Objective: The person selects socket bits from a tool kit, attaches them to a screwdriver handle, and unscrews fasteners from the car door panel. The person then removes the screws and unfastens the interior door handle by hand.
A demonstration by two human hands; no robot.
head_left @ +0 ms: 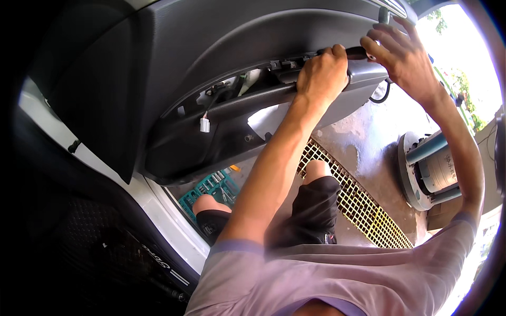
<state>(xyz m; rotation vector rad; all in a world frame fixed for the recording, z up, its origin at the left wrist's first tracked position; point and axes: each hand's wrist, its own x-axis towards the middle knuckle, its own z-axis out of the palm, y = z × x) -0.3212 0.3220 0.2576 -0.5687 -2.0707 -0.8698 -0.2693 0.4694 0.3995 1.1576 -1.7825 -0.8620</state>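
Note:
A dark grey car door panel (205, 31) spans the upper part of the head view. My left hand (322, 76) is closed over the edge of its armrest (363, 73), with the knuckles up. Just right of it a dark rounded piece (357, 53) sticks out toward my right hand (398, 52). The right fingers are bent and spread beside that piece's end; they are slightly blurred, and whether they touch it is unclear. Left of my left hand, a long opening (240, 87) in the panel shows brackets and wiring. A white connector (204, 125) hangs from it on a wire.
A teal tool case (216, 187) with sockets lies on the ground below the door. A yellow floor grating (363, 203) runs past my knees. A round metal-based machine (421, 171) stands at right. The white door sill (174, 224) and dark seat (105, 237) are at left.

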